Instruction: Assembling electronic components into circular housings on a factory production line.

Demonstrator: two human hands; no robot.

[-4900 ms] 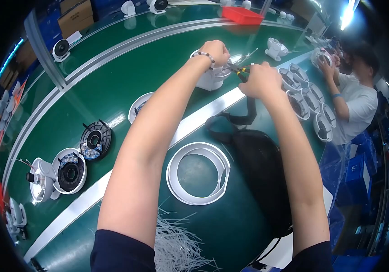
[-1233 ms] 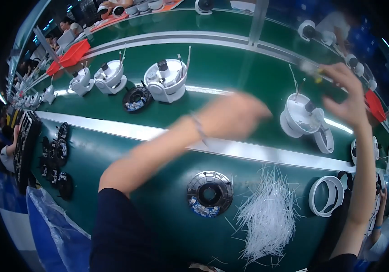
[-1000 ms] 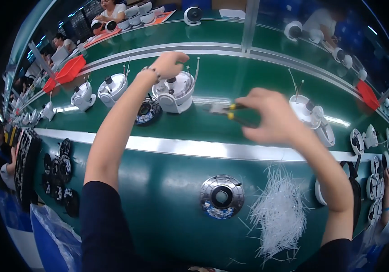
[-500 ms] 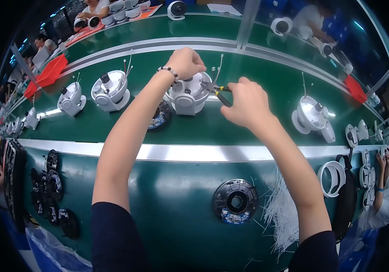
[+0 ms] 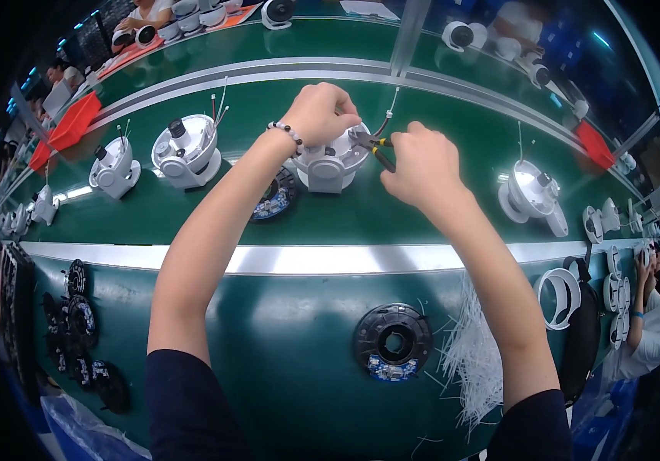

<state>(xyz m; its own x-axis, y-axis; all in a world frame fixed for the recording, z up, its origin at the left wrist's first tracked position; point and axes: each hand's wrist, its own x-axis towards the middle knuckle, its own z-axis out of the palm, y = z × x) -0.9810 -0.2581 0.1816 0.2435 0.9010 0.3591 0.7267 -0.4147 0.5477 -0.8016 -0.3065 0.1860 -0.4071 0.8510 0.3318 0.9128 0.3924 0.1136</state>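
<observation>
A white rounded camera housing (image 5: 326, 175) with a ball-shaped bowl stands on the green bench between my hands. My left hand (image 5: 321, 115), a beaded bracelet at its wrist, is over the bowl's far rim, fingers curled together; anything pinched in them is hidden. My right hand (image 5: 426, 165) grips cutting pliers (image 5: 380, 152) with black and yellow handles. The jaws reach the bowl's inside right edge; whether they are closed is too small to tell. A cable (image 5: 390, 115) with a white connector sticks up beyond them. Behind my left wrist lies a round black part with a blue circuit board (image 5: 275, 201).
More white housings (image 5: 184, 154) stand along the bench, another housing (image 5: 531, 190) at right. Nearer lie a black disc (image 5: 393, 342), a pile of cut white strips (image 5: 472, 361), several black board assemblies (image 5: 80, 319) and a white ring (image 5: 558, 298). Other people sit around.
My left hand has shifted slightly right over the housing. The cable now leans further right, and the pliers' jaws are still at the bowl's right edge. The whole view has shifted a little.
</observation>
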